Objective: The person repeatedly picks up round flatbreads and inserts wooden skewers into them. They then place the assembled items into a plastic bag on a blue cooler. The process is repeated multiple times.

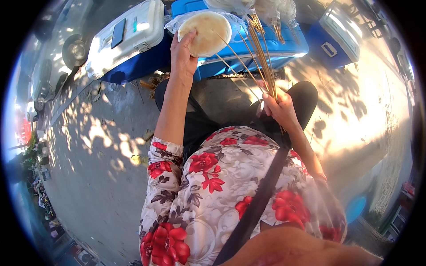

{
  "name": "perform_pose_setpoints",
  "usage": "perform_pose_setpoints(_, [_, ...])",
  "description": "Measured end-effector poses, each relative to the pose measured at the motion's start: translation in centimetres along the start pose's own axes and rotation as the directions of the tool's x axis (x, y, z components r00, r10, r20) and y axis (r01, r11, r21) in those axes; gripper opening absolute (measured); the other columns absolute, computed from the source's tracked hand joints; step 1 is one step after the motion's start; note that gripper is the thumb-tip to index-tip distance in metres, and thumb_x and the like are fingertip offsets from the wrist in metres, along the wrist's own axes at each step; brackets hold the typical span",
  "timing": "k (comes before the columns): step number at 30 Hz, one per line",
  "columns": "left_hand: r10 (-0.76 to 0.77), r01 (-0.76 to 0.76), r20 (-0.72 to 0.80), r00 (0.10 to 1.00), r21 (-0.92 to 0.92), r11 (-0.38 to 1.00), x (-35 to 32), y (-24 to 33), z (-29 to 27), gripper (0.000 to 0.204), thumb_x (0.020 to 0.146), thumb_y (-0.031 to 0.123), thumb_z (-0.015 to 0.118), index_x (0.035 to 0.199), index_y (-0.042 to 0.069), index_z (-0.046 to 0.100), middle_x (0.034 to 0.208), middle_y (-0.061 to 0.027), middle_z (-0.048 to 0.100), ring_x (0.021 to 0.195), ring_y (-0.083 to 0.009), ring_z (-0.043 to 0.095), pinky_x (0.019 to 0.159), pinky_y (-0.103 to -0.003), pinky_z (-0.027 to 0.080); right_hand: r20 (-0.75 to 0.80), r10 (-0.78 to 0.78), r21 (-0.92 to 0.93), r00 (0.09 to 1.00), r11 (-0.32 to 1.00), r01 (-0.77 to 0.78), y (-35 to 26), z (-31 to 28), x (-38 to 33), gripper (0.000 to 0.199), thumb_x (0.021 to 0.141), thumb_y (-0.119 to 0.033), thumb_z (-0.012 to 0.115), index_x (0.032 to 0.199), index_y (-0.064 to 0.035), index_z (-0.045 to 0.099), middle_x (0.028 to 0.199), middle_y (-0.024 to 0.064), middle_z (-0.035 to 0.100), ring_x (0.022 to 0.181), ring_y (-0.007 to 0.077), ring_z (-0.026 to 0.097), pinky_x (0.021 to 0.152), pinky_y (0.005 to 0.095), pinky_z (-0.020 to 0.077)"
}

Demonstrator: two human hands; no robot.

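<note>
Two coolers, the white-lidded cooler (126, 33) and the blue cooler (248, 48), walled off the front. Skewers (262, 57) fanned across the blue lid, crowding it. Open pavement (93, 177) lay to the left.

Single head-worn fisheye, looking steeply down at lap, close range.

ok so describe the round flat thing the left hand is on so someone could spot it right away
Start at the blue cooler box lying across the top middle of the view. On its lid, inside clear plastic wrap, sits a pale tan flat disc, with the left hand on its near edge. It is the only round thing there; its neighbours are thin bamboo skewers fanned from the right hand.
</note>
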State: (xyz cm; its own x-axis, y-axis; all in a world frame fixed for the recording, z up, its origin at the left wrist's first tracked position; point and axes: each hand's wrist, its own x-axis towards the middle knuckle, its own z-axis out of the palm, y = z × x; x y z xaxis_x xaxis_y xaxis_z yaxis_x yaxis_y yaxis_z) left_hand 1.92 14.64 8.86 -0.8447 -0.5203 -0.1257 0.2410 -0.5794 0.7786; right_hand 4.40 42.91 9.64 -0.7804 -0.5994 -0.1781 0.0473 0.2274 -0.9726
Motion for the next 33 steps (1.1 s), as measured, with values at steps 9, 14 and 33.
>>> perform_pose_setpoints(9, [0.037, -0.037, -0.010, 0.999, -0.090, 0.995, 1.3, 0.3, -1.2, 0.037, 0.079, 0.002, 0.063, 0.114, 0.006, 0.052, 0.106, -0.0068, 0.061, 0.097, -0.0216, 0.060, 0.082, -0.039, 0.052, 0.049, 0.009, -0.056, 0.999, 0.998, -0.007, 0.5, -0.9, -1.6, 0.035, 0.093, -0.013, 0.046, 0.127, -0.0058, 0.051, 0.059, -0.0037, 0.042, 0.051, 0.0037, 0.042, 0.050, 0.0217, 0.0389])
perform_pose_setpoints(14, [0.042, -0.041, 0.005, 0.999, -0.096, 0.995, 1.2, 0.3, -1.1, 0.037, 0.079, 0.002, 0.063, 0.114, 0.007, 0.052, 0.105, -0.0063, 0.061, 0.097, -0.0206, 0.060, 0.082, -0.037, 0.052, 0.047, 0.005, -0.073, 0.999, 0.997, -0.002, 0.4, -1.0, -1.6, 0.035, 0.093, -0.014, 0.046, 0.127, -0.0063, 0.051, 0.058, -0.0035, 0.043, 0.051, 0.0042, 0.044, 0.050, 0.0220, 0.0402])
perform_pose_setpoints(33, [0.064, -0.065, 0.063, 0.996, 0.025, 0.998, -3.2, -1.5, 2.7, 0.048, 0.080, 0.001, 0.063, 0.124, 0.009, 0.045, 0.111, -0.0072, 0.058, 0.101, -0.0212, 0.060, 0.082, -0.037, 0.053, 0.024, -0.065, 0.123, 0.998, 0.990, 0.061, -0.1, 0.6, 1.3, 0.035, 0.092, -0.011, 0.046, 0.126, -0.0057, 0.049, 0.059, -0.0062, 0.041, 0.050, 0.0016, 0.037, 0.045, 0.0191, 0.0314])
